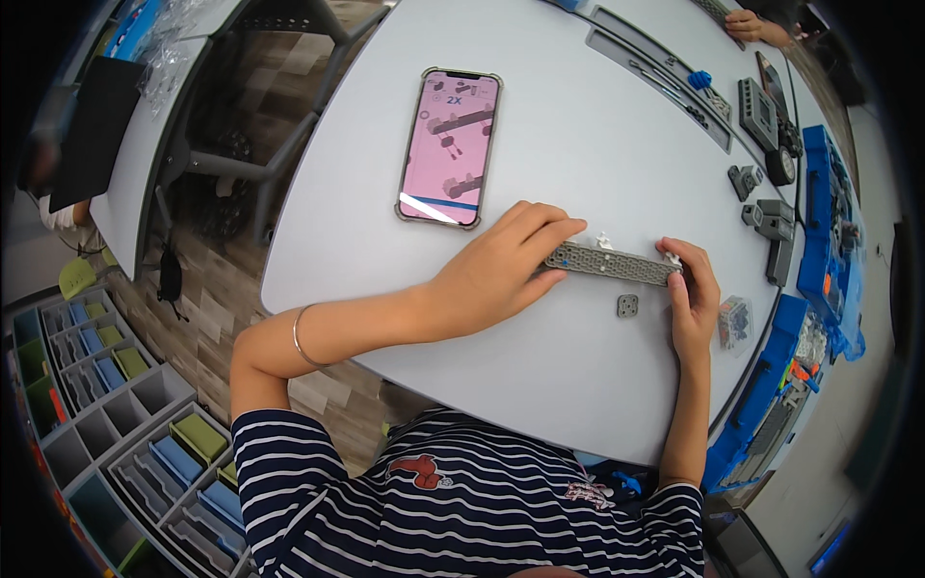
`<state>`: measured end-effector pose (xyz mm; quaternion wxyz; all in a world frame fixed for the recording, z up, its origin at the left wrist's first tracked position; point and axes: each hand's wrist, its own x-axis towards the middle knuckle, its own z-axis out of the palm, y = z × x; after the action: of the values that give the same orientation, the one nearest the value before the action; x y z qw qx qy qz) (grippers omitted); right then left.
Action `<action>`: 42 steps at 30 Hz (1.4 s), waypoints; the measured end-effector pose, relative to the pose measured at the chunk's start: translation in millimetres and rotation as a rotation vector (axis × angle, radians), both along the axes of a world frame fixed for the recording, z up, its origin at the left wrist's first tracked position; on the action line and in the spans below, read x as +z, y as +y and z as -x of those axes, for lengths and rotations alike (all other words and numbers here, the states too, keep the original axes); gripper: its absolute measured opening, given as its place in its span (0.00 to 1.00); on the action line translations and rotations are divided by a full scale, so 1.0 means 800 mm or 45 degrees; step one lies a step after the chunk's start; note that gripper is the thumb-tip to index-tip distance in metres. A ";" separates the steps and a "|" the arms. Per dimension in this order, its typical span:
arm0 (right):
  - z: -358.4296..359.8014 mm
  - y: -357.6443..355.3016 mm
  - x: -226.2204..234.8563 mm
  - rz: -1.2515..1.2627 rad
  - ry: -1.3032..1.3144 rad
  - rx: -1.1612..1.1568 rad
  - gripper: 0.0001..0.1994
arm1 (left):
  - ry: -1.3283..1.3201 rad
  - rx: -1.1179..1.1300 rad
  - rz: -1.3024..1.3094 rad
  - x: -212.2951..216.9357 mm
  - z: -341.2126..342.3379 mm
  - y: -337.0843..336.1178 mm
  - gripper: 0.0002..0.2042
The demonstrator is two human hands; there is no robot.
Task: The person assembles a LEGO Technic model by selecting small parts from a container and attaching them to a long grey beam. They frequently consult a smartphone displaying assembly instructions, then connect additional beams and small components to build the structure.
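Note:
A long grey perforated beam (613, 263) lies across the middle of the white table (578, 125). My left hand (503, 268) grips its left end between thumb and fingers. My right hand (693, 297) holds its right end, fingertips on top. Small white connector pegs (604, 240) stick up from the beam's far side. A small square grey plate (627, 305) lies on the table just below the beam, between my hands.
A phone (450, 145) with a pink screen showing building pictures lies above my left hand. Grey parts (771, 226), long grey beams (655, 72) and blue trays (829, 222) line the right edge. Another person's hand (747, 24) is at the top right. A chair (260, 106) stands to the left.

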<state>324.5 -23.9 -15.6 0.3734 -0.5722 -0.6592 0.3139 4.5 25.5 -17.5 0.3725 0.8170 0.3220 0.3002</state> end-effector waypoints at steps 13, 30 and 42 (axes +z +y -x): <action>0.005 -0.022 0.016 -0.507 -0.331 -0.129 0.14 | 0.018 0.062 -0.098 0.006 0.003 0.009 0.27; 0.027 -0.052 0.012 -0.151 -0.508 0.160 0.20 | -0.007 0.059 -0.057 0.007 0.005 0.013 0.29; 0.035 -0.056 0.011 -0.189 -0.463 0.175 0.20 | -0.048 0.055 -0.030 0.004 0.009 0.009 0.28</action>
<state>296.2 -68.8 -6.4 0.2671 -0.5442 -0.7746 0.1806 -2.6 32.7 -14.1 0.3622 0.8085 0.3288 0.3272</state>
